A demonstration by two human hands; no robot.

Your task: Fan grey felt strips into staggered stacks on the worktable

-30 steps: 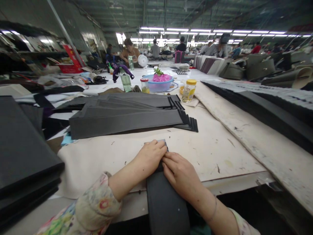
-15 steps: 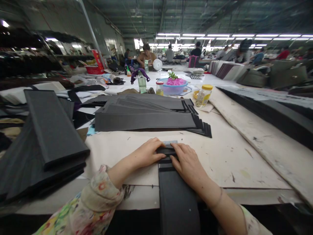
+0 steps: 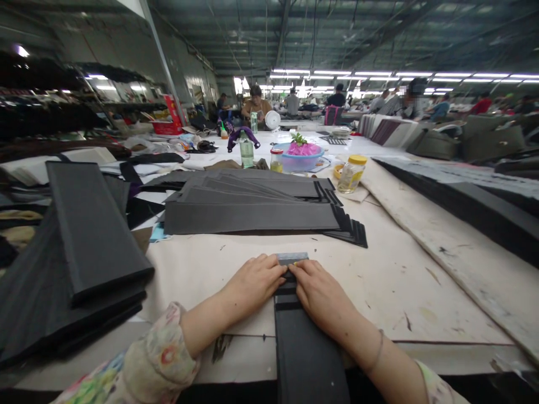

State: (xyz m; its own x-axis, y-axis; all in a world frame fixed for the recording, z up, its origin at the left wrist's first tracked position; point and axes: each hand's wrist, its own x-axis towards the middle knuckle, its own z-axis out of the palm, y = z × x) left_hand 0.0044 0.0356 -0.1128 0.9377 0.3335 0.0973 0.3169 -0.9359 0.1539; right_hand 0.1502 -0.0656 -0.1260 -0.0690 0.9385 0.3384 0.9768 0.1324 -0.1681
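We are pressing our left hand (image 3: 256,280) and right hand (image 3: 322,292), fingers flat and gripping nothing, onto the far end of a black strip (image 3: 305,348) lying across the table's (image 3: 379,280) near edge, with stacked sheets (image 3: 252,216) beyond.

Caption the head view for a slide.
Left hand and right hand press on a dark strip on the worktable, fanned grey sheets beyond.
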